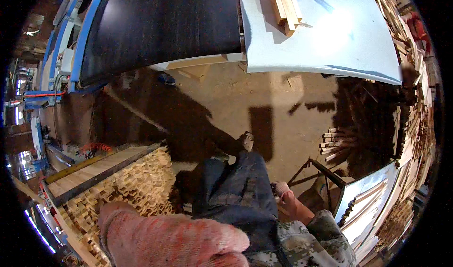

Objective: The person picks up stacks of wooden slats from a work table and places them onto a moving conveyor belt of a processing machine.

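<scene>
In the head view, for handling wood well from this stance: keep both feet clear of the scattered pieces, lift only a few strips at once, support near both ends, and keep glove tips out of the gaps.

Main stack of wooden strips [146, 177] at the person's left, partly covered in view by the left hand [174, 238]; contact impossible to tell. Many cut ends turned toward the body; long axes, by judgement, running away from it. Another few wooden pieces [285, 7] lying on the pale blue table [377, 54], far ahead, long axis almost fore-and-aft, near ends pointing back toward the body and slightly right.

Left hand in a pink-stained glove, laid across the body, fingers close together and directed right. Palm side hidden: cannot tell if holding anything. Right hand [283, 191] low beside the jeans [236, 191], near a dark metal frame [332, 175]. Fingers small and partly turned away; no held thing visible, but cannot tell how far bent.
</scene>
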The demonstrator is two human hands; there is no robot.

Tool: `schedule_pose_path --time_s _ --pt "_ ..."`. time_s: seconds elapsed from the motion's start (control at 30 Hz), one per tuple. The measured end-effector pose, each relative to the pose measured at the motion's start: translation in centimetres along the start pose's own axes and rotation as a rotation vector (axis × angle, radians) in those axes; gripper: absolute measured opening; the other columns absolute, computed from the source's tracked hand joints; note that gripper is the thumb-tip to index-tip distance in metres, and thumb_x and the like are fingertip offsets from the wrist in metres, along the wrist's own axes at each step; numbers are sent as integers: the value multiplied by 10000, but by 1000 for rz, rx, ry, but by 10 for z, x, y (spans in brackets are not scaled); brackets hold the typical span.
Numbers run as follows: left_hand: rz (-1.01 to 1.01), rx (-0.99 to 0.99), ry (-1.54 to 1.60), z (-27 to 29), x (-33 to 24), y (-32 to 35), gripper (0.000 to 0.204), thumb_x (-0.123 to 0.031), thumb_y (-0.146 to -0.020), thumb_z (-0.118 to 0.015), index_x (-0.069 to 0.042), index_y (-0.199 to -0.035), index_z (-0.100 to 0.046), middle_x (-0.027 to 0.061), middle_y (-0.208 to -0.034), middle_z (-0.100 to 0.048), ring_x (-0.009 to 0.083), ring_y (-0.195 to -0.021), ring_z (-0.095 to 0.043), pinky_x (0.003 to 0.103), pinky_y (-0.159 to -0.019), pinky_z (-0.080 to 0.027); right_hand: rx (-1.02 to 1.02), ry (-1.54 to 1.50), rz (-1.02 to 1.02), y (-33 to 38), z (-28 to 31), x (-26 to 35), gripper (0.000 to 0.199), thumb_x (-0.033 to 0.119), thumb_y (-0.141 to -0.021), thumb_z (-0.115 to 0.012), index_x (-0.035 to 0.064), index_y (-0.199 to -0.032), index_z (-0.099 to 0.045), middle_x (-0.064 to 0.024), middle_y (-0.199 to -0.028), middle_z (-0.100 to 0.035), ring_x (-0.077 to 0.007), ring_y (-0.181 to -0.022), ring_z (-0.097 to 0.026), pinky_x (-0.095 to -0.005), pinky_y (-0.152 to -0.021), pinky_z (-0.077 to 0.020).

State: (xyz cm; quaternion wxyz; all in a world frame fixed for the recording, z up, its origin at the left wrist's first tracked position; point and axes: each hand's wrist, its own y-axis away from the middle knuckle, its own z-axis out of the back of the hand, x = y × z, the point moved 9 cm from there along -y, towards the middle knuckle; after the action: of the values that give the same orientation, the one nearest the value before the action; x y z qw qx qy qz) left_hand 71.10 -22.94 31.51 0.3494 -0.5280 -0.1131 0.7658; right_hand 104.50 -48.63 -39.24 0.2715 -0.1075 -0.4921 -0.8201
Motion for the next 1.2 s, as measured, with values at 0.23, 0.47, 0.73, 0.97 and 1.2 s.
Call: schedule_pose_path --time_s 0.23,0.47,0.73,0.97,1.2 --pt "-172 485 161 26 34 90 248 -291 -742 -802 -129 -911 -718 67 -945 -698 281 -774 -670 432 -709 -564 -162 -768 -455 7 138 47 346 261 -901 -666 77 -1189 -724 -157 -1112 -739 -320 -1088 -699 -418 -880 -568" --pt "940 -239 199 0 170 270 186 -127 -1027 -608 21 -1068 -712 76 -1028 -725 159 -974 -667 300 -895 -525 -271 -1001 -50 -13 325 262 493 351 -1014 -588 -10 -1343 -651 -141 -1297 -699 -212 -1185 -638 -331 -1052 -471" --pt "1213 -1140 1237 -35 196 348 400 -397 -1095 -492 -64 -1280 -615 86 -1290 -635 217 -1223 -586 401 -1089 -457 -487 -218 482 -40 385 451 387 325 -1044 -513 91 -1337 -607 -191 -1309 -672 -410 -1119 -665 -427 -946 -535" --pt "833 -728 1586 -29 163 361 892 -685 -1008 -430 -5 -1575 -323 179 -1562 -451 350 -1423 -453 490 -1198 -336 -481 -657 225 -63 370 444 551 524 -1039 -458 60 -1112 -746 -226 -1065 -735 -443 -1042 -674 -475 -885 -533" --pt "219 -561 2185 -26 144 353 854 -655 -1023 -430 26 -1535 -378 201 -1519 -491 345 -1389 -491 489 -1204 -347 -472 -906 153 -56 366 443 449 384 -1036 -567 -22 -1009 -758 -80 -788 -725 -160 -713 -669 -316 -662 -547"
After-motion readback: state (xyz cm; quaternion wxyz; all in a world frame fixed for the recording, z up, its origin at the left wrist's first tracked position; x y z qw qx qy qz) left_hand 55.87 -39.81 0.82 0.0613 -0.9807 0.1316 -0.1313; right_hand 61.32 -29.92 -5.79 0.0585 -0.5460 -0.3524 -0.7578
